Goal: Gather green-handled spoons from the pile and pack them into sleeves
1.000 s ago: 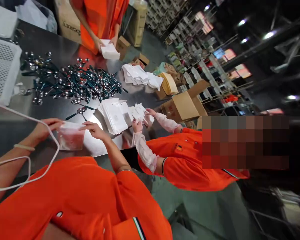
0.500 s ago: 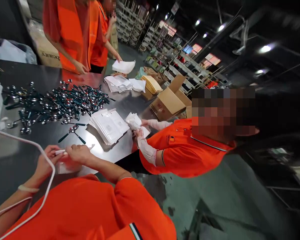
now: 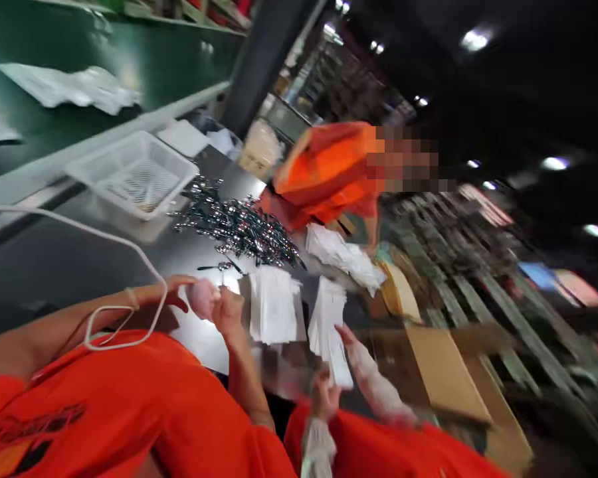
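My left hand is at the left of a pinkish, rounded thing, thumb and fingers apart, fingertips close to its upper edge. My right hand is closed at its other side and grips it. Blur hides what kind of thing it is. Just beyond my hands, a few spoons with dark handles lie on the metal table. Behind them spreads a large heap of such spoons. A stack of white paper sleeves lies to the right of my right hand.
A white plastic basket stands at the far left, before a green surface. A co-worker's hands hold white sleeves at right. Another person in orange bends across the table. Cardboard boxes stand right. A white cable crosses the view.
The view has swung left, bringing the basket and green surface into sight. My hands have shifted, and the left fingers have spread. The person across the table has bent down.
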The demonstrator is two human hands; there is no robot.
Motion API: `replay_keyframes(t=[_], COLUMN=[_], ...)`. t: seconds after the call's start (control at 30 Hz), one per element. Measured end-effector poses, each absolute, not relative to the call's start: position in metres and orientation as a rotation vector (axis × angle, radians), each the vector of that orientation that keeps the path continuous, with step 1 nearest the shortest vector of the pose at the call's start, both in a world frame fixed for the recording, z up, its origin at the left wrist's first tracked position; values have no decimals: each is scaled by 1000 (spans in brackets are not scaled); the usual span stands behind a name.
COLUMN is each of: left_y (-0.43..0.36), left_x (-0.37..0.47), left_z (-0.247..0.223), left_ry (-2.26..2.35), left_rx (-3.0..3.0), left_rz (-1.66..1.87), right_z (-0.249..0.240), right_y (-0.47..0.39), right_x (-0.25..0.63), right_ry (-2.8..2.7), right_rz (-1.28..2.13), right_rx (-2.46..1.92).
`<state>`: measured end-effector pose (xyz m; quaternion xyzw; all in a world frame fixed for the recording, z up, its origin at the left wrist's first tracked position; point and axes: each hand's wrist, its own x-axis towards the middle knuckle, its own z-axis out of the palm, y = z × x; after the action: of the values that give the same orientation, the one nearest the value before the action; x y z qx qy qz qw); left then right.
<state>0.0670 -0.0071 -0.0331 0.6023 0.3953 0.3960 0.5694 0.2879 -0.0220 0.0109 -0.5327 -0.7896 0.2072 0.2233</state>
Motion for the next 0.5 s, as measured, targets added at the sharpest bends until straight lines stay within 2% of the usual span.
replay_keyframes(t=[0.27, 0.4, 0.5], left_y=[-27, -54, -77], left_x=[-11, -120, -214], left_z=[-36, -26, -2], left_ry=[1158, 1422, 1628], left_rx=[1043, 764, 602], left_rz=[1245, 1491, 1619], right_z=[24, 22, 5], right_y=[32, 41, 35], right_x=[271, 250, 222], right_ry=[-1740, -1672, -1684], right_rz=[486, 386, 568], right_rx=[-1483, -1531, -1545])
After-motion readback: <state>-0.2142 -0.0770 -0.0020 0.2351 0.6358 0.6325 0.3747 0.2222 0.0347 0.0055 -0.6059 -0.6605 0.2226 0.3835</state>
